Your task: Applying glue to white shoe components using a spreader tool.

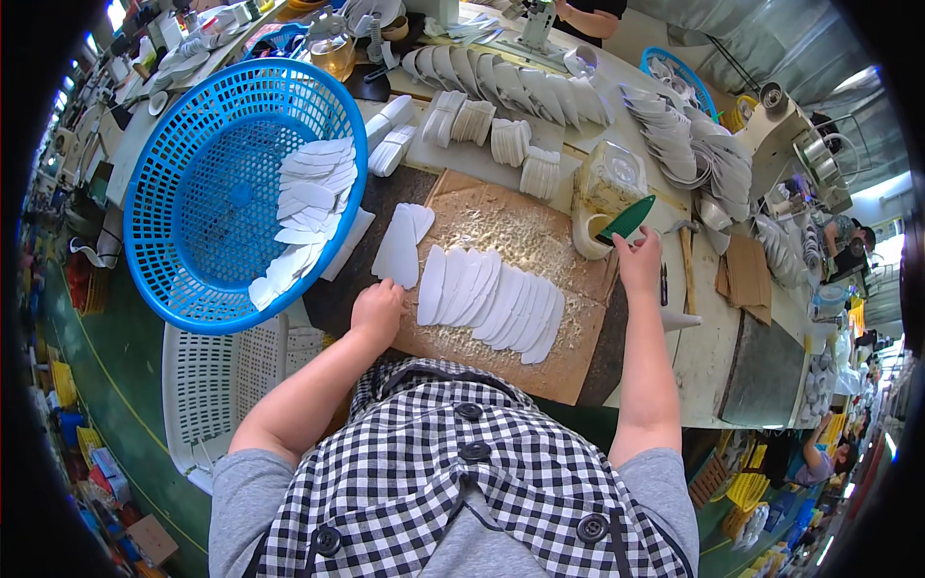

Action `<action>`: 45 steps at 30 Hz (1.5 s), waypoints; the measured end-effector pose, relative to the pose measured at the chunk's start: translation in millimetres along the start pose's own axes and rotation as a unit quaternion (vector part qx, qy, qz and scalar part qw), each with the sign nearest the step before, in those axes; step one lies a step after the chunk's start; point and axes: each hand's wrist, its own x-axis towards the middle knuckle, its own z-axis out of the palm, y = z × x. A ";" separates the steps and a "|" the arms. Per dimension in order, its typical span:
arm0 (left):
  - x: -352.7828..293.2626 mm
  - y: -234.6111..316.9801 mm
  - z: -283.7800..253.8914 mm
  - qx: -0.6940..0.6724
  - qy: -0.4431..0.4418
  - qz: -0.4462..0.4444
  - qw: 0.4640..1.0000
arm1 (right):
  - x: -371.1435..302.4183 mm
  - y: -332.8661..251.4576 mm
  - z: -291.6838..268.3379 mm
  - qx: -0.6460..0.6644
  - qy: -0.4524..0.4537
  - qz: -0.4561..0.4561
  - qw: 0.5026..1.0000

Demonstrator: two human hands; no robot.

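Wht tongue-shaped pcs (491, 301), smooth, overlapping row mid-cardboard (520, 217)
R hand (638, 258) at 2 o'clock, fingertips pinched on flat green blade (628, 218) (pointed tip) by cream cup (590, 236)
L hand (381, 310) at 8, fingers bent, close together, by loose wht pair (397, 246); grip can't tell
Crusted cardboard bare at 12; blue basket (361, 159) rim crowds 10
Blade's lower end, cup contents hard to see

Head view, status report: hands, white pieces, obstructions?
Right hand pinches green scraper. Left hand beside loose white pieces. White row fanned across cardboard, uncovered.
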 end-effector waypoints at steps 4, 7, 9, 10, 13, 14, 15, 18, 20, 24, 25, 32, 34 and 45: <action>-9.6 1.5 1.1 -0.099 0.143 -0.006 0.985 | -58.8 -6.1 -7.4 -0.008 -0.143 -0.005 0.990; -15.2 0.3 -13.4 -0.138 0.123 -0.007 0.983 | -96.2 -27.0 -0.8 -0.010 -0.182 0.044 0.982; -16.9 2.6 -32.0 -0.124 0.063 -0.008 0.990 | -106.9 -32.7 6.3 -0.045 -0.200 0.084 0.975; -15.0 0.9 -35.3 -0.125 0.061 0.000 0.990 | -109.0 -33.4 12.0 -0.046 -0.196 0.091 0.975; -6.5 -7.9 -37.0 -0.081 0.072 0.063 0.992 | -111.1 -43.7 21.6 -0.130 -0.201 0.114 0.964; 0.8 -10.7 -33.2 -0.118 0.075 0.066 0.988 | -111.1 -46.9 23.9 -0.129 -0.201 0.115 0.964; 7.9 -13.4 -30.9 -0.154 0.078 0.068 0.983 | -110.1 -47.9 24.6 -0.147 -0.198 0.127 0.961; 37.3 -12.1 -38.7 -0.193 0.067 0.090 0.975 | -108.3 -49.5 26.3 -0.142 -0.205 0.156 0.956; 57.5 -9.1 -38.6 -0.190 0.061 0.104 0.974 | -108.2 -47.2 23.9 -0.098 -0.225 0.187 0.951; 90.1 2.7 -43.1 -0.139 0.016 0.128 0.982 | -117.2 -28.4 33.9 -0.015 -0.176 0.166 0.970; 94.7 5.2 -43.5 -0.142 0.017 0.127 0.982 | -113.6 -32.5 35.4 0.005 -0.214 0.180 0.960; 108.7 15.2 -36.6 -0.043 -0.009 0.142 0.989 | -107.9 -51.6 39.9 0.103 -0.284 0.160 0.940; 110.4 15.5 -37.9 -0.026 0.007 0.141 0.990 | -114.4 -58.9 51.5 0.072 -0.253 0.140 0.954; 112.0 22.8 -44.5 -0.046 -0.018 0.143 0.989 | -93.0 -111.4 43.7 0.189 -0.402 0.110 0.889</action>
